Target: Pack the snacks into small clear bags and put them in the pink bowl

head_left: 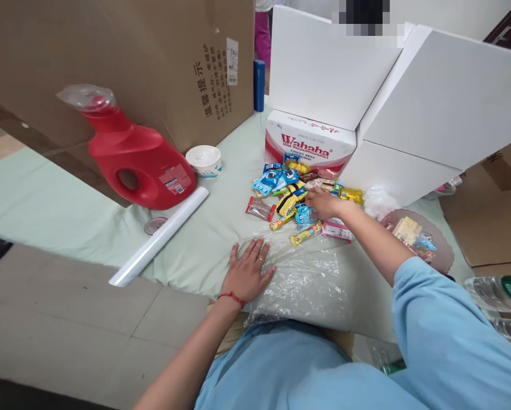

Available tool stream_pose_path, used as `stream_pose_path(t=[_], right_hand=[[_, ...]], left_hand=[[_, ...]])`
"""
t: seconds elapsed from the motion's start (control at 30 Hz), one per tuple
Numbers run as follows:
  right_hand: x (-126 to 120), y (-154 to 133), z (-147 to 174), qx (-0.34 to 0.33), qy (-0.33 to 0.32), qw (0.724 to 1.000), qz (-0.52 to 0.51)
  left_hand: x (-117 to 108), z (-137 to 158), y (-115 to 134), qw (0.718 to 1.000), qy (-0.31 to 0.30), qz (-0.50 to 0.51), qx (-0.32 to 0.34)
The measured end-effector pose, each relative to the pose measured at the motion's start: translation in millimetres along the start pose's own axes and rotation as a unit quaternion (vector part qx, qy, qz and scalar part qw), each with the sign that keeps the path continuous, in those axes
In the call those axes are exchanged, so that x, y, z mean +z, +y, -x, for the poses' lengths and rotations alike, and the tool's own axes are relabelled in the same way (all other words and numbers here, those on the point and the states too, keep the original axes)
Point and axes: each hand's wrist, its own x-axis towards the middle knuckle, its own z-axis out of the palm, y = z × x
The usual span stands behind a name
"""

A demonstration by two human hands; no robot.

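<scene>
My left hand [247,272] lies flat with spread fingers at the edge of a crinkled clear plastic bag [302,279], on the pale green cloth. A red cord circles its wrist. My right hand [323,203] reaches into a heap of wrapped snacks [287,199]; its fingers look apart and touch the packets, though the tips are partly hidden. Right below it is a blue packet [305,216]. Nearby lie a yellow snack stick [306,234], a pink-edged packet [337,230] and a brown snack in a clear red-ended wrapper [260,209].
A Wahaha carton [309,142] and white boxes [430,97] stand behind the heap. Leftward are a red detergent jug [148,165], a paper tub [204,162] and a white roll [161,236]. At right sits a plate [445,250] of snacks. A large cardboard box [152,57] rises behind.
</scene>
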Motion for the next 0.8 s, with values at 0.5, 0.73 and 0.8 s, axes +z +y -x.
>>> stream_pose_path(t=[0.5, 0.73, 0.8], right_hand=[[-2, -24, 21, 0.052, 0.012, 0.998, -0.017], [6, -47, 40, 0.08, 0.064, 0.993, -0.061], [5, -51, 40, 0.08, 0.061, 0.993, -0.068]], left_hand=[[0, 0, 2, 1.0, 0.005, 0.017, -0.002], [4, 2, 1, 1.0, 0.01, 0.021, 0.001], [5, 2, 1, 1.0, 0.013, 0.022, 0.001]])
